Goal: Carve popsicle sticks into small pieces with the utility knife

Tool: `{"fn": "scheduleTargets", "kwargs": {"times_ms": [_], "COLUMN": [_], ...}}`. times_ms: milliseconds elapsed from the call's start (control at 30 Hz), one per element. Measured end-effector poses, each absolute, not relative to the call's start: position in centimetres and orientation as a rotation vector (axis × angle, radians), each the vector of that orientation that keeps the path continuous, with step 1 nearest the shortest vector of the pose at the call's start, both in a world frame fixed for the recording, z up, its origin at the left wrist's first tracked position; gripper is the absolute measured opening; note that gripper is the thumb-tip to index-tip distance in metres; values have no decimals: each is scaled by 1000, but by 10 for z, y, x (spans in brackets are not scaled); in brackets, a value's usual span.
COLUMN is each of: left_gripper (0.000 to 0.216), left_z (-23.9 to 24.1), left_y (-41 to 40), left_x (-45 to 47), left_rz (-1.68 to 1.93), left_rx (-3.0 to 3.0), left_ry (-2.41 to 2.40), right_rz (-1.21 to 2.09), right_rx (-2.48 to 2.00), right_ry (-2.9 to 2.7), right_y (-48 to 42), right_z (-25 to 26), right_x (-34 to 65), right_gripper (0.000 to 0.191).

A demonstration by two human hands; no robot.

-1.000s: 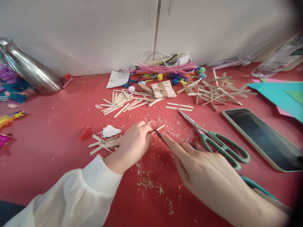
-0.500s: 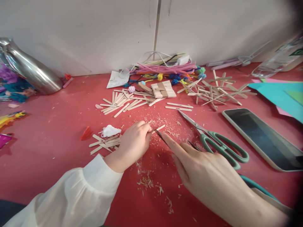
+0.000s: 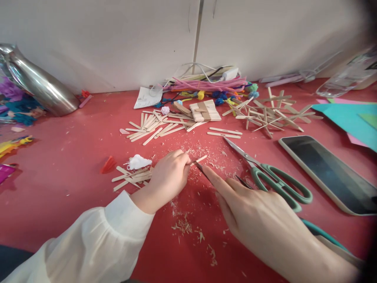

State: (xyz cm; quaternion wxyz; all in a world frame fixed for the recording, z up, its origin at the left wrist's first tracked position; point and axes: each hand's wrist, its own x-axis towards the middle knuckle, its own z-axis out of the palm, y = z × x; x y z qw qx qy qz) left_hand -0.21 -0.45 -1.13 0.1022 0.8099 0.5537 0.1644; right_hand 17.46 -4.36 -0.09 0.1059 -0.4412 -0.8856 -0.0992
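My left hand (image 3: 172, 171) is closed, pinching a wooden craft stick (image 3: 202, 158) whose end sticks out to the right. My right hand (image 3: 250, 208) is closed around a tool with a thin dark blade (image 3: 203, 171); its handle is hidden under the palm. Along the blade lies my stretched index finger, and the blade's tip touches the stick. A second dark pointed piece (image 3: 243, 181) shows beyond the right hand; whether it belongs to the same tool I cannot tell. Wood shavings (image 3: 182, 226) litter the red table around both hands.
Green-handled scissors (image 3: 279, 182) and a phone (image 3: 330, 173) lie at the right. Behind are loose craft sticks (image 3: 147, 125), crossed sticks (image 3: 273, 112) and pink pipe cleaners (image 3: 209, 84). A steel jug (image 3: 44, 84) stands at the left, coloured paper (image 3: 350, 118) at the far right.
The view has shifted slightly, so the things on the table appear a little further right. Both hands keep nearly the same pose, with the blade still at the stick.
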Motion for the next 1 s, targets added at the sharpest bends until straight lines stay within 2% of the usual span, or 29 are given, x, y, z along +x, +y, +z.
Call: {"fn": "scheduleTargets", "kwargs": {"times_ms": [200,733,1000], "left_gripper": [14,14,15], "left_z": [-12,-9,-7], "left_y": [0,0,-1], "left_x": [1,2,2], "left_rz": [427,442,406], "left_rx": [2417,2390,2381], "left_ry": [1663,1703,1700], "right_rz": [-316,2,-14], "right_rx": [-1454,-1719,-1665], "right_ry": [-2689,-2890,-2780], "right_y": [-43,-36,-33], "right_z": [1,17,6], "right_x": [169,157,159], "right_gripper": [62,68,60]}}
